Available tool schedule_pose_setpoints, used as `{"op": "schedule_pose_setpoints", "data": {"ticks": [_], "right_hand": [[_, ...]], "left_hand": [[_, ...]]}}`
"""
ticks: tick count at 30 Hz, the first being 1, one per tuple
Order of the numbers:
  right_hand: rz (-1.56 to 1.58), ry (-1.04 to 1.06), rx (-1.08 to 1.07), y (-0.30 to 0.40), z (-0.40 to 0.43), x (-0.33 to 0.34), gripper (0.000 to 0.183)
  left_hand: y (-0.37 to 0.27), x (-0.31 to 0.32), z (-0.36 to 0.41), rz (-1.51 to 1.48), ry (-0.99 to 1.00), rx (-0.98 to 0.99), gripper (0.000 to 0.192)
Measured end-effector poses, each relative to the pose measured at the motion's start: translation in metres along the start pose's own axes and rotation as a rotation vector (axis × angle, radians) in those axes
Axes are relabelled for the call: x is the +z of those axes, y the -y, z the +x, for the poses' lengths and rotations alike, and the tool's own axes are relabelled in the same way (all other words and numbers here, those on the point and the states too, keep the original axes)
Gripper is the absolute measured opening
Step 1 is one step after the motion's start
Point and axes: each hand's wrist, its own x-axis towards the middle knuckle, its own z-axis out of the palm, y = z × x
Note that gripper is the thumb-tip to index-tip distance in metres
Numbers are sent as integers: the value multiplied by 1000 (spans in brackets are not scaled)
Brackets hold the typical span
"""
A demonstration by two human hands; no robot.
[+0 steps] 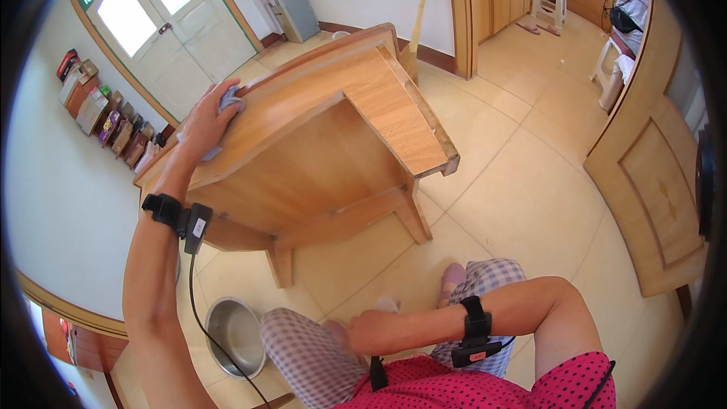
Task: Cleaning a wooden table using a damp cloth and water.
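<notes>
A wooden piece of furniture with short legs (392,116), perhaps a low table, stands before me on the tiled floor. My left hand (204,119) is on its upper left side, gripping a bluish-grey cloth (232,101) against the wood. Part of the cloth also shows beneath the palm. My right hand (372,330) is low in front of my lap, between my knees, with its fingers curled. Something small and pale (388,303) shows just beyond it, blurred, and I cannot tell whether that hand holds it. Straps with small black devices circle both wrists.
A steel basin (235,338) sits on the floor beside my left knee. A black cable (213,335) hangs from the left wrist device. Boxes (108,105) line the left wall. A wooden door panel (653,193) stands at right; a broom (417,28) leans behind the furniture.
</notes>
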Motion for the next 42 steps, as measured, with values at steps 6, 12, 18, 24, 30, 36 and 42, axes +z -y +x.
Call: {"op": "schedule_pose_setpoints", "data": {"ticks": [6, 12, 18, 24, 30, 36, 42], "right_hand": [[-32, -131, -157, -1, 2, 4, 9], [-83, -67, -147, 1, 10, -3, 12], [-9, 290, -87, 9, 8, -41, 18], [-80, 375, -100, 2, 15, -30, 13], [-168, 398, -198, 11, 25, -23, 12], [-161, 352, -198, 2, 32, -12, 11], [-135, 211, -244, -3, 40, 5, 9]], "left_hand": [[-57, 35, 52, -107, -110, 238, 48], [-133, 80, 103, -333, -228, 556, 52], [-169, 87, 83, -315, -42, 604, 44], [-126, 55, 40, -406, 47, 400, 39], [-38, 27, -10, -316, -69, 384, 38], [50, -30, -81, -238, 46, 97, 35], [148, -80, -171, -10, 25, -303, 41]]}}
